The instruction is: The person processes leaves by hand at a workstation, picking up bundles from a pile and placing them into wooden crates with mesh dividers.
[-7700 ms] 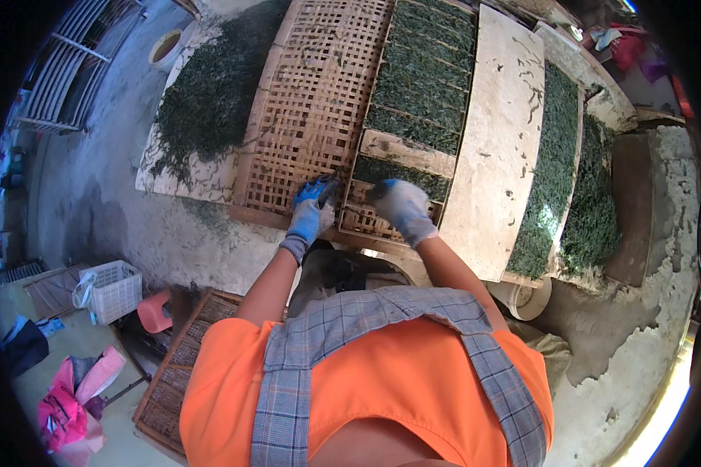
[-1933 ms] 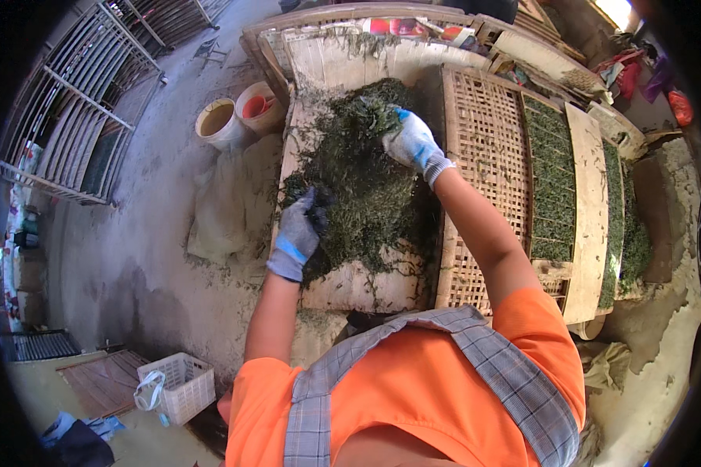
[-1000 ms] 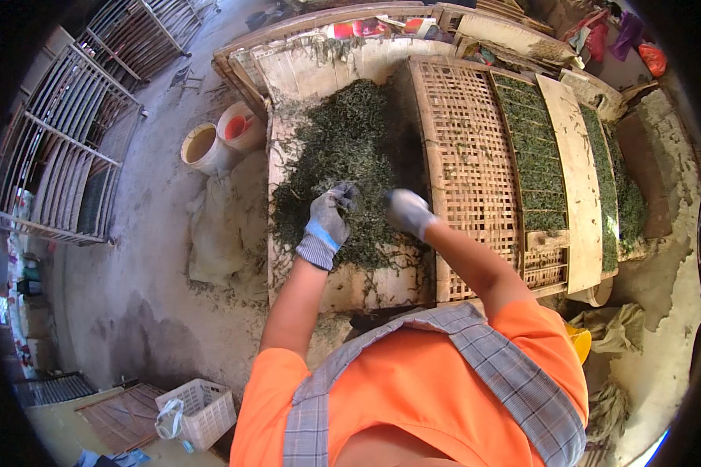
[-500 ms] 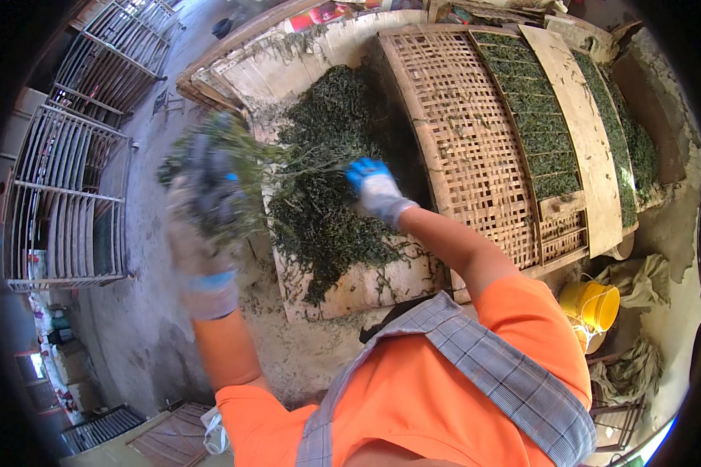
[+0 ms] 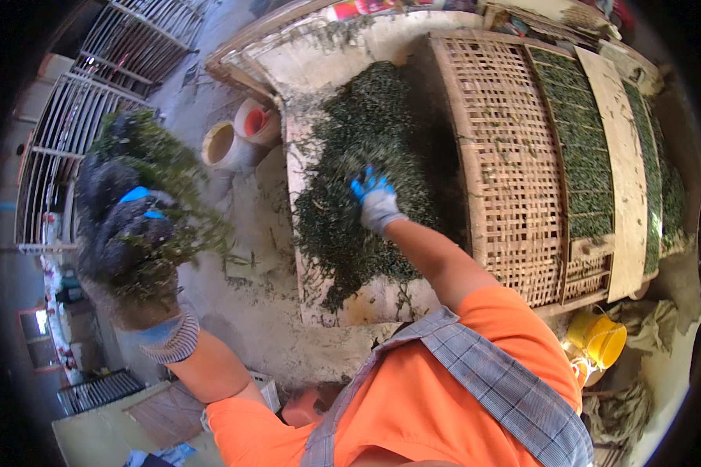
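My left hand (image 5: 130, 226), in a dark-soiled glove with blue patches, is raised at the left and closed around a bunch of green leafy sprigs (image 5: 167, 159). Loose stems trail from it toward the middle. My right hand (image 5: 378, 201), in a white glove with blue fingers, reaches over a heap of dark green leaves (image 5: 374, 101). Its fingers are spread, and nothing shows in them. The heap lies on a pale, low-walled surface (image 5: 382, 302); whether the fingertips touch the leaves is hard to see.
Right of the heap stands a woven slatted frame (image 5: 514, 163), then leaf-covered panels (image 5: 588, 148) and a plain board (image 5: 619, 179). Two buckets (image 5: 245, 152) stand beyond my left hand. Slatted racks (image 5: 62, 132) line the far left. A yellow bucket (image 5: 604, 342) is by my right side.
My left hand has swung left and outward with the sprigs, farther from the heap. The view has shifted, bringing the two buckets into sight. My right hand stays over the heap.
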Demonstrator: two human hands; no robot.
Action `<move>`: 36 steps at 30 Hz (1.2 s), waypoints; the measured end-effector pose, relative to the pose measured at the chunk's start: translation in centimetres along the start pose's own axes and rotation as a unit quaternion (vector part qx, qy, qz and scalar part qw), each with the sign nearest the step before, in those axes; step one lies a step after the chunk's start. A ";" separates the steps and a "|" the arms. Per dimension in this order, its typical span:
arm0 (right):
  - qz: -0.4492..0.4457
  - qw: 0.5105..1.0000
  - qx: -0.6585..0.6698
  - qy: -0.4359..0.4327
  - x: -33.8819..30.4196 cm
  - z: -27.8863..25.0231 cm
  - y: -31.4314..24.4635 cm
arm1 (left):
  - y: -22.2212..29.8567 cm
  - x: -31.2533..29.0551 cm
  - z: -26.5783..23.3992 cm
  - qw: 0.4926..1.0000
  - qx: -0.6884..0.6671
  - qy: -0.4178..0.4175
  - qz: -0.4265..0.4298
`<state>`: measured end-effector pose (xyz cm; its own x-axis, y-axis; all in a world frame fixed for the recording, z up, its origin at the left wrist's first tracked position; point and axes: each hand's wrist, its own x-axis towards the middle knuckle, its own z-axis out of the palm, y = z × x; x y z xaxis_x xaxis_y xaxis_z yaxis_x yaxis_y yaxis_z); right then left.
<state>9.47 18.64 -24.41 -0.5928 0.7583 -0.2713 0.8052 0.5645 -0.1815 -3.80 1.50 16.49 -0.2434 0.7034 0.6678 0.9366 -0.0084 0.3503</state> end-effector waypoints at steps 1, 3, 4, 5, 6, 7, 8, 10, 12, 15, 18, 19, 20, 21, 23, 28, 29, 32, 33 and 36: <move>0.009 0.997 0.016 0.075 0.8 0.6 0.9 | 0.2 -0.6 -0.3 0.987 -0.140 -0.014 -0.075; 0.118 0.969 0.215 -0.028 3.0 -2.5 4.5 | -0.3 -1.7 0.5 0.869 -0.437 0.023 -0.228; 0.136 0.954 0.266 0.015 2.8 -4.3 5.6 | -0.5 -1.9 0.7 0.800 -0.552 -0.003 -0.236; 0.148 0.936 0.315 0.058 2.5 -6.2 6.1 | -0.2 -2.8 1.2 0.771 -0.585 0.015 -0.250; 0.111 0.929 0.340 0.092 2.2 -7.6 7.6 | 0.0 -3.4 2.5 0.736 -0.625 0.025 -0.261; 0.058 0.922 0.366 0.114 1.5 -9.3 7.6 | 0.3 -4.4 2.9 0.706 -0.652 0.046 -0.273; 0.050 0.928 0.359 0.087 0.9 -11.2 7.8 | -0.2 -4.6 4.9 0.559 -0.780 -0.025 -0.280; 0.065 0.949 0.283 0.123 2.3 -11.4 10.1 | 1.6 -5.7 10.0 0.648 -0.654 0.013 -0.391; 0.005 0.971 0.217 0.098 -1.6 -16.7 4.8 | -6.8 -11.3 15.2 0.546 -0.670 -0.026 -0.502; -0.033 0.959 0.220 0.176 -6.7 -22.3 3.9 | -10.5 -15.6 19.1 0.576 -0.618 -0.052 -0.532; -0.140 0.951 0.161 0.225 -10.2 -28.2 3.7 | -9.3 -14.8 17.9 0.561 -0.670 -0.085 -0.479; -0.201 0.941 0.078 0.262 -9.9 -29.4 4.4 | -8.2 -13.6 17.1 0.559 -0.693 -0.110 -0.442; -0.194 0.946 0.027 0.259 -10.0 -30.7 4.8 | -6.6 -12.7 16.6 0.562 -0.703 -0.123 -0.418; -0.197 0.945 -0.022 0.258 -10.2 -32.7 3.9 | -5.8 -11.9 16.0 0.605 -0.691 -0.131 -0.374; -0.240 0.921 -0.052 0.303 -11.2 -35.5 2.9 | -4.4 -10.2 15.7 0.678 -0.663 -0.151 -0.279; -0.185 0.966 -0.023 0.178 -11.0 -39.6 -3.2 | -4.3 -12.2 21.2 0.942 -0.115 -0.313 0.026; -0.182 0.968 0.060 0.161 -10.6 -39.0 -3.6 | -4.6 -14.0 24.9 0.914 -0.316 -0.252 -0.037; -0.173 0.972 -0.006 0.158 -9.6 -33.7 -1.6 | 3.9 -11.9 22.9 0.511 -0.707 -0.222 -0.436; -0.203 0.966 -0.030 0.156 -9.8 -31.9 -2.6 | 2.0 -13.0 23.7 0.480 -0.714 -0.205 -0.467; -0.297 0.883 0.110 0.348 -7.0 -19.3 2.6 | 0.4 -14.8 26.5 0.647 -0.550 -0.216 -0.482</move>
<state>15.40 21.11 -4.72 -0.7157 0.4105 0.5650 0.2884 0.9106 -0.2962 6.80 9.92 -10.62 -0.2644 0.8899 -0.3716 -0.4024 0.2484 0.8811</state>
